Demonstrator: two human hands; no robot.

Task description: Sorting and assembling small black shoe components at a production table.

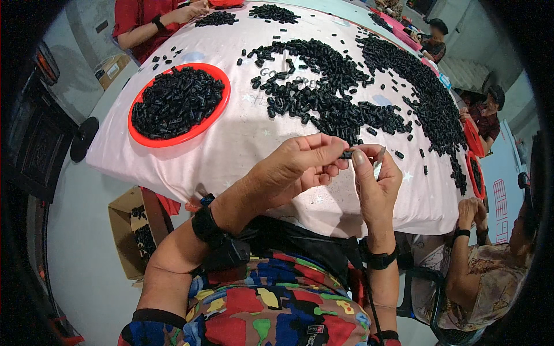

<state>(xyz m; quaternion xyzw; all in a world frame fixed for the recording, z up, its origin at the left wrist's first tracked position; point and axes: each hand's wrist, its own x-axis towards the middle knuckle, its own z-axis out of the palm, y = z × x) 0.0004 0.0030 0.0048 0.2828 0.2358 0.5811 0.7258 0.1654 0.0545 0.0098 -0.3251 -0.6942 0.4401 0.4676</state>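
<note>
My left hand [309,164] is closed in a pinch on a small black cylindrical piece [346,155], held above the table's near side. Close against it, my right hand [378,181] has its thumb at the piece's other end. A small, pale metal blade [378,164] shows between the fingers of that hand; its handle, if any, is hidden. Just beyond both hands, many similar black pieces [340,118] lie in a loose heap on the pale pink cloth [242,155]. To the left, a red round basin [227,95] is full of the same pieces.
A larger heap of black pieces [427,98] runs along the table's right side. Co-workers sit around the table, one with hands [473,213] close on my right. An open cardboard box [124,239] with black pieces stands on the floor at left. A red basin [475,173] is at the right edge.
</note>
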